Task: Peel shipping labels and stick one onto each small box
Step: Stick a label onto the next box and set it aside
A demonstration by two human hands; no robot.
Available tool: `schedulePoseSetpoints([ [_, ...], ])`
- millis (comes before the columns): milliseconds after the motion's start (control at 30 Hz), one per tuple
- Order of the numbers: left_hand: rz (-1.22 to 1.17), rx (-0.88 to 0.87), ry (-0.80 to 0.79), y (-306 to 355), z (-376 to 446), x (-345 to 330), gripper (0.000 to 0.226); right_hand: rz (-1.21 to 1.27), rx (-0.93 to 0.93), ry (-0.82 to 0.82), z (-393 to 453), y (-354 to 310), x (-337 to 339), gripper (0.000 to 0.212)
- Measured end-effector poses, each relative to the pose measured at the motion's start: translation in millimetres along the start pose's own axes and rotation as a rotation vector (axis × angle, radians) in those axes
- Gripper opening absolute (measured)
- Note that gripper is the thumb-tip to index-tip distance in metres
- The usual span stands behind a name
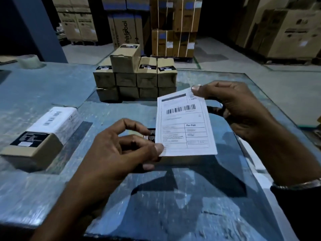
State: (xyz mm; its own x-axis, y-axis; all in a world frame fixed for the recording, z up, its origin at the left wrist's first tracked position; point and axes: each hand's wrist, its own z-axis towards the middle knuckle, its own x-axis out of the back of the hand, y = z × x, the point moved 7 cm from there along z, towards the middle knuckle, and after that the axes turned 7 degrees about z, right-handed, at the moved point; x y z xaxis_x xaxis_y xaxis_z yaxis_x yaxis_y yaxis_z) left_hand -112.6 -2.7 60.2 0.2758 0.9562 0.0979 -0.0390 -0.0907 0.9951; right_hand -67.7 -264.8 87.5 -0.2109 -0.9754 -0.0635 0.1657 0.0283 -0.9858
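Note:
A white shipping label (185, 126) with a barcode hangs in front of me over the table. My left hand (121, 148) pinches its lower left corner, and my right hand (234, 108) pinches its upper right corner. Under the label lies a small box (151, 135), mostly hidden, with only its black printed end and lower edge showing by my left fingers. A small cardboard box with a white label on it (43, 136) lies at the left. A stack of several small brown boxes (135, 79) stands behind, without white labels.
The work surface (165, 197) is blue and wrapped in glossy plastic film. A roll of tape (28, 60) sits at the far left. Large cartons (173, 26) stand on the warehouse floor beyond the table.

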Motion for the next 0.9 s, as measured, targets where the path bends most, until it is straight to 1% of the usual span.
schedulePoseSetpoints([
  [67,-0.041,0.025,0.047,-12,-13,-4,0.041,-0.027,-0.041,-0.053,-1,6,-1,0.031],
  [100,-0.042,0.036,0.064,-18,-18,-5,0.038,-0.04,-0.076,-0.082,-2,10,-1,0.036],
  [167,-0.001,0.039,0.098,-28,-25,-7,0.04,-0.063,-0.172,-0.143,-4,18,-3,0.056],
  [200,0.014,0.03,0.113,-32,-27,-8,0.039,-0.078,-0.213,-0.169,-5,20,-3,0.059],
  [233,0.014,0.017,0.13,-35,-29,-9,0.037,-0.094,-0.239,-0.191,-6,22,-4,0.053],
  [300,0.005,-0.017,0.139,-40,-30,-12,0.038,-0.098,-0.279,-0.204,-7,25,-3,0.031],
  [333,-0.005,-0.025,0.133,-43,-30,-16,0.037,-0.086,-0.302,-0.203,-7,27,-2,0.027],
  [367,-0.028,-0.021,0.124,-46,-30,-19,0.035,-0.073,-0.332,-0.201,-7,31,-2,0.027],
  [433,-0.095,0.007,0.107,-54,-28,-24,0.026,-0.051,-0.407,-0.188,-7,40,0,0.037],
  [500,-0.119,0.024,0.114,-60,-27,-25,0.025,-0.034,-0.459,-0.183,-7,45,2,0.051],
  [533,-0.113,0.023,0.119,-61,-25,-24,0.025,-0.023,-0.474,-0.182,-6,46,3,0.054],
  [667,-0.117,0.001,0.143,-62,-22,-25,0.032,-0.017,-0.513,-0.182,-4,46,10,0.054],
  [800,-0.103,-0.015,0.158,-61,-22,-26,0.033,-0.045,-0.551,-0.159,-5,52,13,0.045],
  [900,-0.134,-0.016,0.177,-62,-23,-23,0.032,-0.073,-0.579,-0.172,-7,56,10,0.052],
])
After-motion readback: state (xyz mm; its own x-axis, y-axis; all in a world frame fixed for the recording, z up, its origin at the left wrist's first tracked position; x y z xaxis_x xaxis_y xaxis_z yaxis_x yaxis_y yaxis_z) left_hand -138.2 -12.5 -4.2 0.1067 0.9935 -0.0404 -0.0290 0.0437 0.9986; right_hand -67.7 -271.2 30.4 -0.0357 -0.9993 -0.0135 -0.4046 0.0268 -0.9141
